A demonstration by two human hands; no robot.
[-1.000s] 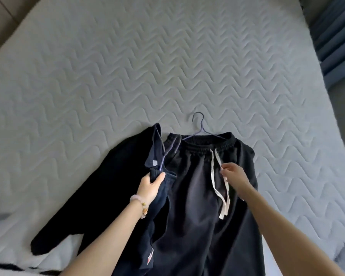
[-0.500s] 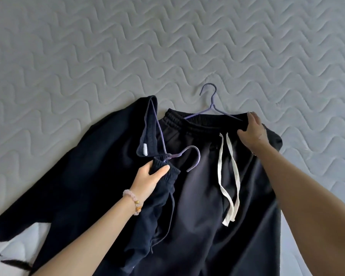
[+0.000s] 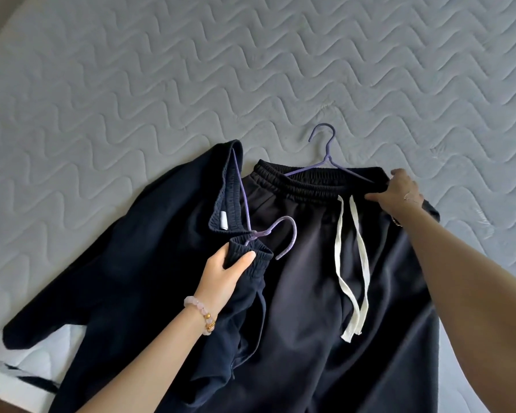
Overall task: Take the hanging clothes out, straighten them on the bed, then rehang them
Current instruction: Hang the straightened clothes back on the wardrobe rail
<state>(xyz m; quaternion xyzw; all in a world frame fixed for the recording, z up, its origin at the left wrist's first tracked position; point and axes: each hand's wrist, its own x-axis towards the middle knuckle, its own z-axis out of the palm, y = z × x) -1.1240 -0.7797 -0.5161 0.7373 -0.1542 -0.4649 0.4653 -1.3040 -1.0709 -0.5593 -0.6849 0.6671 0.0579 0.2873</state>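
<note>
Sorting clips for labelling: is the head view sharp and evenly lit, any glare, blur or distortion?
Head view: soft even light, no glare; sharp, white flat drawstring crisp; folds of the black drawstring trousers sink into darkness; right forearm shaded; distortion hard to judge on the wavy-quilted grey mattress.

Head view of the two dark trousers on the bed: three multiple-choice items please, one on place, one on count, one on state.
1. The white drawstring lies: A on the black drawstring trousers; B on the grey quilted mattress; C in a hand.
2. Count of thin purple hangers: A one; B two; C three.
3. The left hand: A lies flat; B grips the navy trousers' waistband; C holds a hook.
A, it runs down their front. B, one per waistband. B, fingers curl round the elastic.
</note>
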